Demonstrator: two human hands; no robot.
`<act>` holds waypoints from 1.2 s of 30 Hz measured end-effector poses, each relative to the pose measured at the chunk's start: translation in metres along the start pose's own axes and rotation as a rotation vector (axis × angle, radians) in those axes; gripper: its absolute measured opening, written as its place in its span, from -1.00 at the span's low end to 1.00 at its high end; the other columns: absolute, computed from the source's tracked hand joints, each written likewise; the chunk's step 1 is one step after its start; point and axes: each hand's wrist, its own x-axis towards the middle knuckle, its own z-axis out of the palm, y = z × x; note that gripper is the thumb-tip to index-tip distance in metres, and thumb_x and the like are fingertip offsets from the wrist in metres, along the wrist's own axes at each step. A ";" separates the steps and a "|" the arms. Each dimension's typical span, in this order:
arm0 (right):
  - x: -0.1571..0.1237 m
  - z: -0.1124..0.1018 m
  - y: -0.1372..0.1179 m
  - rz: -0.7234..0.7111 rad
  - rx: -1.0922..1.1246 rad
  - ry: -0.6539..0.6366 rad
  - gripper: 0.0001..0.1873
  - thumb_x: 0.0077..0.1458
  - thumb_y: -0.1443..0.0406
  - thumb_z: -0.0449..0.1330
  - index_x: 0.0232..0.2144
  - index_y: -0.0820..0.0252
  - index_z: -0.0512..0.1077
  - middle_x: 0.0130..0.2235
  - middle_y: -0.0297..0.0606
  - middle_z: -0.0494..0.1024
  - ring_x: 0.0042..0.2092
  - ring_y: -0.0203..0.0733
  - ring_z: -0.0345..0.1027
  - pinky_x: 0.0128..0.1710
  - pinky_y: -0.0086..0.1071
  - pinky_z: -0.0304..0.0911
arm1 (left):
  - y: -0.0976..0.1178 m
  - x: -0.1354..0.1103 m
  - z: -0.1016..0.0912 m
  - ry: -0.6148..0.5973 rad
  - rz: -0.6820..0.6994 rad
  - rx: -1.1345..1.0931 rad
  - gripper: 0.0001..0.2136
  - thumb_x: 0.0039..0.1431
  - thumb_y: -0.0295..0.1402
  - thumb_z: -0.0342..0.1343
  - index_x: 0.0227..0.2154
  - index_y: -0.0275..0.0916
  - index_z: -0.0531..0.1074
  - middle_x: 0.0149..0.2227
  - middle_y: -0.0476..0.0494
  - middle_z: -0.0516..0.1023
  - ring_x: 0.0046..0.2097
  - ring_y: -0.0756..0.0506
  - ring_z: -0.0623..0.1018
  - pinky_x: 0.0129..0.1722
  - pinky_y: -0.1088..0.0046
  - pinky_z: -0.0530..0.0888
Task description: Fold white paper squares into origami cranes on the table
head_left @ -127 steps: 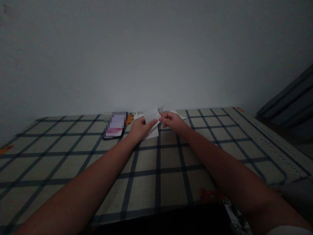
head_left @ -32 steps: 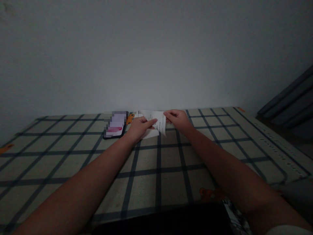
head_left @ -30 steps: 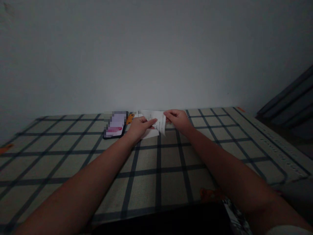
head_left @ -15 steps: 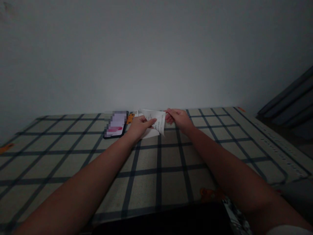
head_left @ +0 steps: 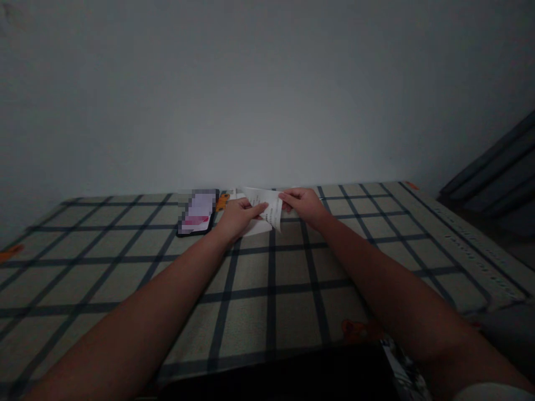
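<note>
A printed sheet of white paper (head_left: 273, 211), folded or bent over, is held up between my two hands. My left hand (head_left: 241, 216) grips it from the left, thumb lying across the printed face. At its upper right edge, my right hand (head_left: 304, 205) pinches the paper between thumb and fingers. Another white flap (head_left: 256, 228) shows beneath; whether it belongs to the same sheet I cannot tell. Left of my left hand lies a phone (head_left: 198, 213) with its screen lit and partly pixelated.
A checked cloth (head_left: 288, 295) with dark lines and orange figures covers the surface. Behind it rises a plain pale wall (head_left: 267, 94). Dark folded fabric (head_left: 497, 161) hangs at the right. A black object (head_left: 284, 373) fills the near edge.
My right hand has come slightly left and now pinches the paper's right edge, where it was just beside it before. My left hand keeps its place on the paper.
</note>
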 end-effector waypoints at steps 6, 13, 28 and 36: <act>0.002 0.002 -0.001 0.038 0.048 0.137 -0.68 0.04 0.09 0.23 -0.41 0.27 0.53 -0.52 -0.32 0.48 -0.47 -0.33 0.31 -0.41 -0.40 0.25 | 0.003 0.001 0.004 -0.042 -0.062 -0.197 -0.64 -0.14 -0.09 0.39 -0.48 -0.34 0.57 -0.43 -0.18 0.58 -0.41 -0.04 0.51 -0.32 0.41 0.46; 0.005 0.003 0.003 0.048 0.120 0.159 -0.67 0.01 0.08 0.25 -0.38 0.27 0.53 -0.48 -0.29 0.50 -0.43 -0.31 0.34 -0.36 -0.37 0.28 | 0.013 -0.002 0.009 -0.082 -0.072 -0.419 -0.65 -0.12 -0.10 0.38 -0.45 -0.35 0.58 -0.30 -0.23 0.61 -0.29 -0.04 0.54 -0.19 0.39 0.48; 0.000 0.000 -0.005 -0.013 0.006 0.133 -0.72 0.06 0.12 0.21 -0.41 0.24 0.52 -0.44 -0.24 0.55 -0.38 -0.26 0.40 -0.29 -0.34 0.32 | 0.011 0.000 0.004 0.013 0.042 -0.402 -0.74 -0.10 -0.18 0.38 -0.45 -0.29 0.58 -0.34 -0.13 0.60 -0.27 -0.03 0.52 -0.15 0.44 0.45; 0.001 -0.001 -0.003 -0.008 0.009 0.135 -0.71 0.06 0.11 0.22 -0.39 0.24 0.54 -0.43 -0.22 0.55 -0.37 -0.24 0.41 -0.27 -0.30 0.32 | 0.012 0.001 0.005 0.099 0.029 -0.422 -0.69 -0.10 -0.12 0.37 -0.49 -0.30 0.55 -0.38 -0.12 0.57 -0.29 -0.03 0.50 -0.17 0.41 0.44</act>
